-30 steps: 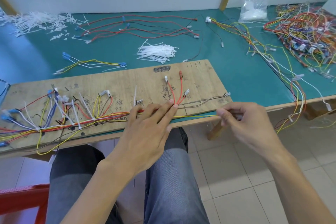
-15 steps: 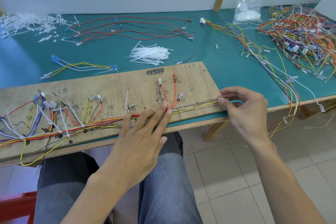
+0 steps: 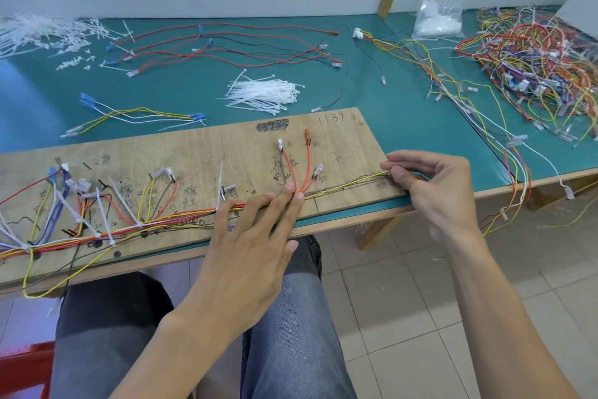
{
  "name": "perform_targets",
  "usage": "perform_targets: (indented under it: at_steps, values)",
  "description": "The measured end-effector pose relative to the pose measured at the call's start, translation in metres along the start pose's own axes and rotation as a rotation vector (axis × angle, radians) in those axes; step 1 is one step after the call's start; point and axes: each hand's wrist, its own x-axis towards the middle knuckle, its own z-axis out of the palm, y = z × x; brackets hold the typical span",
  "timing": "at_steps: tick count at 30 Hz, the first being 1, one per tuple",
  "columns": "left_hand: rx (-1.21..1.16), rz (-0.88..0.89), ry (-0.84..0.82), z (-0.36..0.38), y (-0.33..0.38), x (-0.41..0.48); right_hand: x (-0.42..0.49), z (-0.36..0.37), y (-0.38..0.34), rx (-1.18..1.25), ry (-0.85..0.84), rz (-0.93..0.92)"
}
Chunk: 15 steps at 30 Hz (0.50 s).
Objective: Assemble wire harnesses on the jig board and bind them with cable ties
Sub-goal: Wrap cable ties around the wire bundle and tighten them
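Far left, 9 o'clock in my view: wire harness (image 3: 97, 236) lies along the near side of the jig board (image 3: 200, 152); several white ties are cinched round it with their tails sticking up; branches fan toward 12 to small connectors; one yellow loop hangs off the board's near edge. Tie scraps (image 3: 38, 33) are heaped at 10 o'clock on the green table (image 3: 404, 113); a small blue-ended loom (image 3: 136, 115) lies just beyond the board; loose red wires (image 3: 226, 49) sit at 11. Pile of cable ties (image 3: 262, 94) at 12, near the board's far edge.

Left hand (image 3: 249, 249) at centre: fingers straight and spread; tips press the bundle flat where three red branch wires (image 3: 291, 169) split off toward 12; nothing gripped. Yellow wire (image 3: 349, 186) runs from those fingertips toward 3, beside a dark wire.

Right hand (image 3: 437, 191) at the board's right end, 3 o'clock: thumb and curled fingers pinch the yellow wire's end; I can't tell whether the dark wire is in the pinch too. Clear plastic bag (image 3: 440, 7) at 1 o'clock against the wall; big wire tangle (image 3: 534, 65) at 2, with strands trailing over the table edge.
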Motion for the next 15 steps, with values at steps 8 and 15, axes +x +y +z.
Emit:
perform_targets:
  at_steps: [8,15]
  values:
    - [0.021,0.008,-0.007,0.0011,-0.0006,-0.0017,0.0031,0.0011,-0.0041,-0.093,0.021,-0.041]
    - [0.017,0.0,0.001,0.0048,-0.0018,-0.0001,0.0084,-0.0025,-0.0034,-0.137,-0.009,-0.077]
